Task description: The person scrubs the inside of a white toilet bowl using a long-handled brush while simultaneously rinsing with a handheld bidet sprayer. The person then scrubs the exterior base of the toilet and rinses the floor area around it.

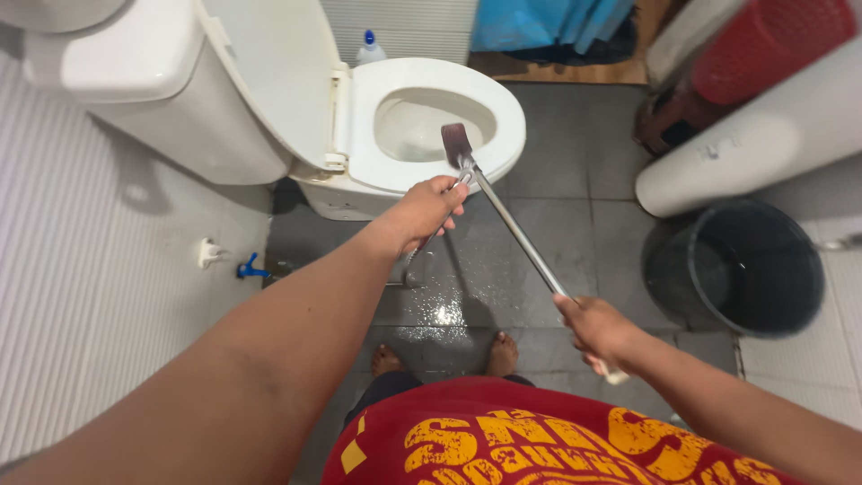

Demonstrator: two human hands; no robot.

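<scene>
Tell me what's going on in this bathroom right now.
A person stands barefoot on the wet dark tile floor facing a white toilet with its lid up. The right hand grips a long metal-handled tool, its dark flat head over the seat. The left hand holds a metal spray hose. A black bucket stands at the right.

Bright, sharp; wide-angle edge distortion.

A home bathroom. A white toilet [431, 126] with its lid raised stands on dark grey floor tiles [575, 180], against ribbed white wall panels [81, 305]. Right of the toilet sits a black bucket [736, 269]; behind it, a cleaner bottle [369, 47]; left of it, a blue water valve [249, 268].
</scene>
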